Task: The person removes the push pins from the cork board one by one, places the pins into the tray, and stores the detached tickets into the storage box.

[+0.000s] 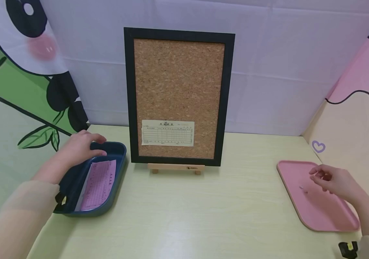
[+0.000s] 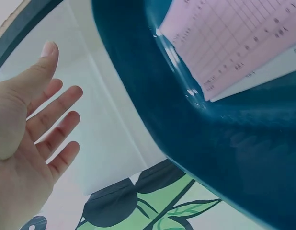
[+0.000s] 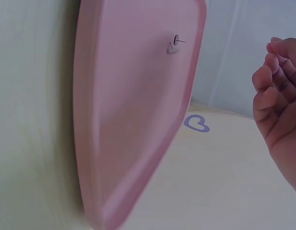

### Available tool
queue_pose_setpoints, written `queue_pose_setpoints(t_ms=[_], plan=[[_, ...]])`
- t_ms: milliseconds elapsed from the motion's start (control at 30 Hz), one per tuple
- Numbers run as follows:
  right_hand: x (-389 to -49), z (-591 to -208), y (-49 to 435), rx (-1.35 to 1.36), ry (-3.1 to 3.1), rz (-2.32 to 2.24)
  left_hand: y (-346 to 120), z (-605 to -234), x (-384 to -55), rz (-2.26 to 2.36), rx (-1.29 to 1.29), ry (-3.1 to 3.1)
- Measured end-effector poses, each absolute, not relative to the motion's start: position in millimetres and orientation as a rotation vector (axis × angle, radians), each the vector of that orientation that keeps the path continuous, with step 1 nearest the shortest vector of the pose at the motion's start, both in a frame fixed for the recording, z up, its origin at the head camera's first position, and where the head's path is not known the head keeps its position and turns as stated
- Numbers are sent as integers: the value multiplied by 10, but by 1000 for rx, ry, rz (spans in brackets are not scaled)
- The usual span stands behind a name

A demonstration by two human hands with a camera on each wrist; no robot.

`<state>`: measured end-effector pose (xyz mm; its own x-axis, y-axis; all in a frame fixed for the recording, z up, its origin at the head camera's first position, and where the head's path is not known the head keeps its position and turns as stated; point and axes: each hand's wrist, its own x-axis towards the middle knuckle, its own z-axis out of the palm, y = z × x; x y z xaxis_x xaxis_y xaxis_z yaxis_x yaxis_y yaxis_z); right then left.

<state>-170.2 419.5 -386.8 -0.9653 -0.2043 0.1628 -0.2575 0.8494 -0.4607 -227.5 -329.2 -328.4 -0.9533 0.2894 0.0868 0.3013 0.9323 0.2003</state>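
In the head view my left hand (image 1: 82,149) hovers over the far end of a dark blue bin (image 1: 121,172), thumb and fingers apart. The left wrist view shows its palm and spread fingers with nothing in them. Pink printed form slips (image 1: 100,183) lie in the bin, with white paper under them. Above a pink tray (image 1: 320,216), my right hand (image 1: 336,181) has loosely bent fingers. I see nothing held there, though the fingertips partly cover each other. Two small thumbtacks (image 3: 172,50) lie on the tray, one with its pin sticking out.
A black-framed cork board (image 1: 178,82) leans on a small wooden easel (image 1: 176,167) mid-table. One pale printed form (image 1: 168,133) is at the board's lower part. Behind stands a cloth backdrop (image 1: 268,54) with cartoon prints. The pale table (image 1: 203,216) runs between bin and tray.
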Motion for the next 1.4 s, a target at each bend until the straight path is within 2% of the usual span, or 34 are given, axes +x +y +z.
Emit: queue_pose_setpoints(t_ms=[733, 1400], plan=[[-1621, -3569, 3770, 359, -2721, 692, -2923, -3082, -2014, -404, -306, -2786], [-1552, -3441, 3109, 321, -2350, 814, -2524, -3175, -1875, -697, -299, -2425]])
